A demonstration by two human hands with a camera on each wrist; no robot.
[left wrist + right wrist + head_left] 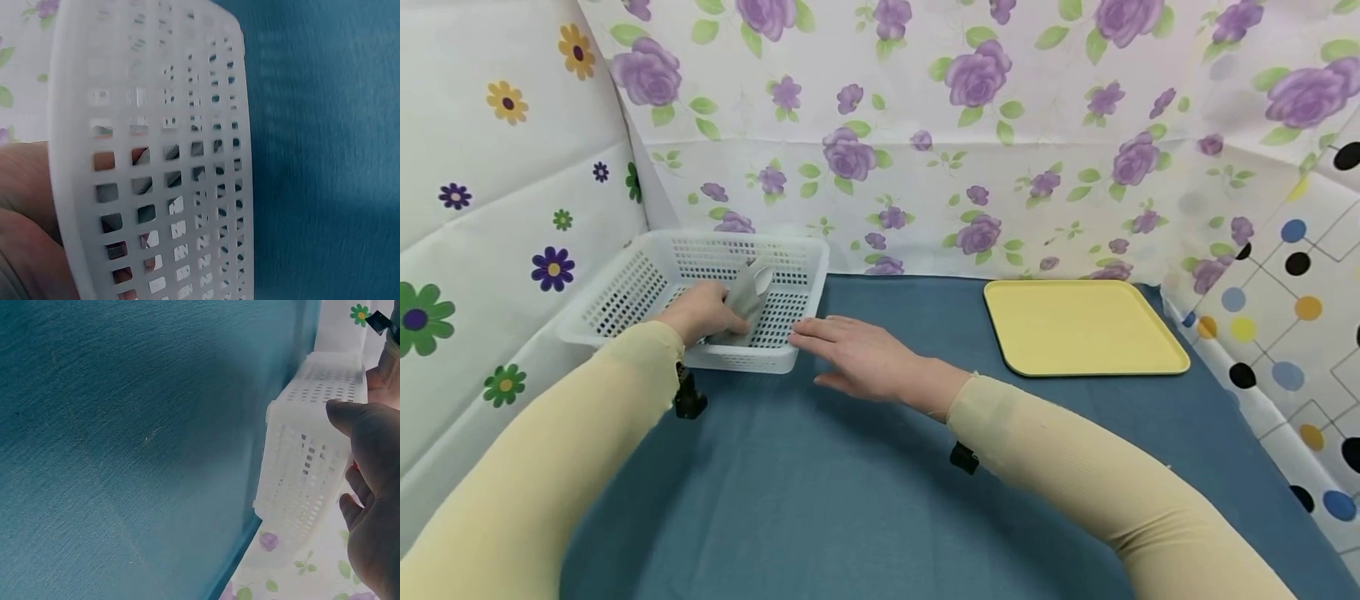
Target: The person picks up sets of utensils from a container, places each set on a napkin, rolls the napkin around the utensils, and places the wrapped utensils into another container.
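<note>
A white perforated plastic basket [752, 360] stands at the back left of the table. My left hand [703, 310] reaches over its front wall and grips a flat grey thing [743, 298] inside, with a white spoon-like shape [763, 278] at its upper end. The exact kind of the grey thing cannot be made out. Through the holes of the basket wall [150, 187], the left wrist view shows only bits of it. My right hand [857, 357] is at the basket's right front corner, fingers extended and fingertips at the rim; whether they touch it is unclear.
A yellow rectangular tray [1084, 327] lies at the back right of the blue-covered table [850, 500]. Patterned cloth walls rise behind it and on both sides; the basket stands close to the left and back ones.
</note>
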